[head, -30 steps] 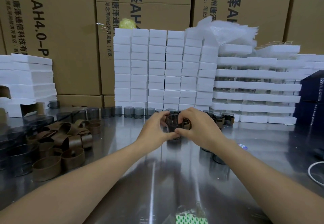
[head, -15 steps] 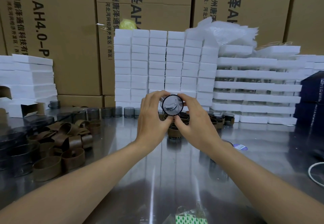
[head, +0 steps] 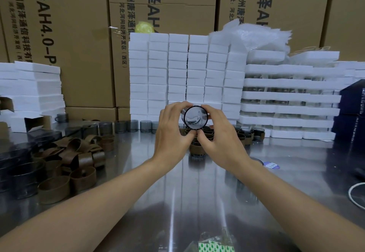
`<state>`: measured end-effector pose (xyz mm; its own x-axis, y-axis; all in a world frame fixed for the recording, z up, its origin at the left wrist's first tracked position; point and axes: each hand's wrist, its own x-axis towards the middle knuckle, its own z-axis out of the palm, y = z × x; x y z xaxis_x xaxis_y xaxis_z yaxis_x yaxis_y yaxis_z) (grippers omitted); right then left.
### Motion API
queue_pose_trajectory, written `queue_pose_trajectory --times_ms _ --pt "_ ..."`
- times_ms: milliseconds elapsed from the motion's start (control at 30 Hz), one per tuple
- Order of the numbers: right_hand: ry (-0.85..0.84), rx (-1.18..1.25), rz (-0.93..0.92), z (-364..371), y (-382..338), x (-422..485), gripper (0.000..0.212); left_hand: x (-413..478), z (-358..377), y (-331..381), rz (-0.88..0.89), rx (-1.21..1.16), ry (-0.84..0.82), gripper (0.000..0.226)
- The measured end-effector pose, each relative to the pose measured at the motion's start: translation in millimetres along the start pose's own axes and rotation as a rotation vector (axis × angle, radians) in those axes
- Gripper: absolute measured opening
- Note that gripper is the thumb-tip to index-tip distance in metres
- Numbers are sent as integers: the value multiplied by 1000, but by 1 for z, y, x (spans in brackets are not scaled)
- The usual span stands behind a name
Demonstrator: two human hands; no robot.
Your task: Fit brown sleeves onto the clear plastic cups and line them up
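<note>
I hold a clear plastic cup [head: 195, 117] up above the table, tipped so its round end faces me. My left hand [head: 172, 131] grips its left side and my right hand [head: 219, 135] grips its right side, thumbs meeting under it. Whether a sleeve is on it is hidden by my fingers. Below and behind my hands stand several cups with brown sleeves [head: 197, 147] in a group. Loose brown sleeves [head: 77, 159] lie heaped at the left. A row of bare grey-clear cups [head: 126, 126] runs along the back of the table.
The steel table [head: 177, 202] is backed by stacks of white foam trays [head: 187, 74] and cardboard boxes [head: 79, 34]. Dark cup stacks [head: 17, 170] sit at far left. A blue box [head: 351, 101], a white cable [head: 355, 194] and a tape roll [head: 272, 165] are at right.
One second ago both hands held the cup low, near the table. They have since lifted it and tipped its round end toward me. It has barely moved in the last half second.
</note>
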<state>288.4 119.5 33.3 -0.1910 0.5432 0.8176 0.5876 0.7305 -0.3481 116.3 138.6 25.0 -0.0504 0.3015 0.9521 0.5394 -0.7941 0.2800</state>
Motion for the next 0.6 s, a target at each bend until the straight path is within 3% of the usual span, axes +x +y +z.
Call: queue_pose_trajectory --times_ms 600 --pt "4 -13 -3 1 -1 -1 59 0 -1 -2 -18 -23 -8 69"
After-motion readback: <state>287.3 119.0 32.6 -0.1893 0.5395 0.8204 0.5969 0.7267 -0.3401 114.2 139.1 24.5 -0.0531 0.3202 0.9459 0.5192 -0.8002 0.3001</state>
